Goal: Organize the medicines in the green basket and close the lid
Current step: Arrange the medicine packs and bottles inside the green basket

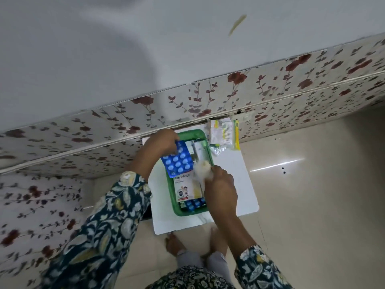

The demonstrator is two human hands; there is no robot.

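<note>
1. Green basket (174, 197) sits mid-frame on a white board (235, 184), already half full.
2. Left hand (160, 142) pinches a blue blister pack (177, 161) over the basket's 10 o'clock corner, probably to slot it in flat.
3. Right hand (220, 184) grips a pale cottony wad (203, 168) at 3 o'clock.
4. More packets (224, 132) wait at 1 o'clock, beside the basket.

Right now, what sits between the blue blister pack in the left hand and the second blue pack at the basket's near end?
In the head view, a white bandage box lies between the held blister pack and the lower pack, inside the green basket.
</note>
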